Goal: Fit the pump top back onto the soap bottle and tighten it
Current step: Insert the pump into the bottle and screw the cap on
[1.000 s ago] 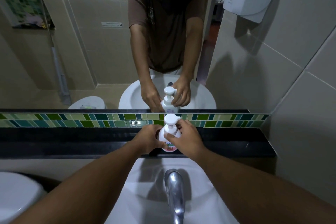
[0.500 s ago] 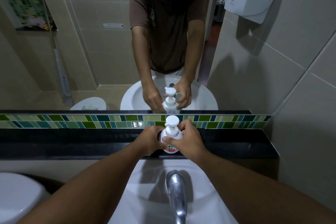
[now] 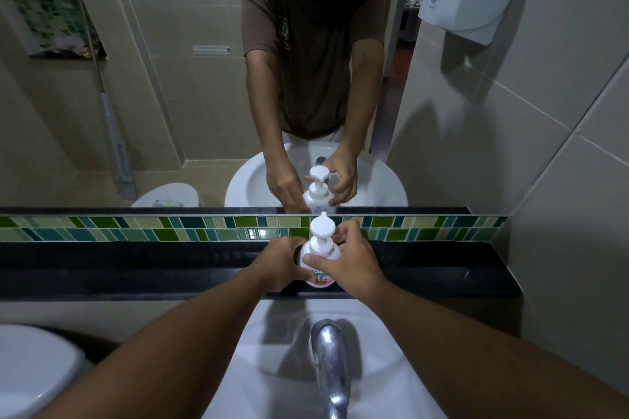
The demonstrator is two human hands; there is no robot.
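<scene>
White plastic, one soap bottle (image 3: 320,262) stands on the black ledge (image 3: 136,269) near its front edge, one pump top (image 3: 321,227) on it. Left hand (image 3: 279,264) wraps the body; right hand (image 3: 350,260) holds the collar. Ledge is free both sides.

The soap bottle (image 3: 319,257) and pump top (image 3: 322,226) are white, the ledge (image 3: 136,265) black, the tile strip (image 3: 136,229) patterned green and teal, the tap (image 3: 331,360) chrome.
</scene>
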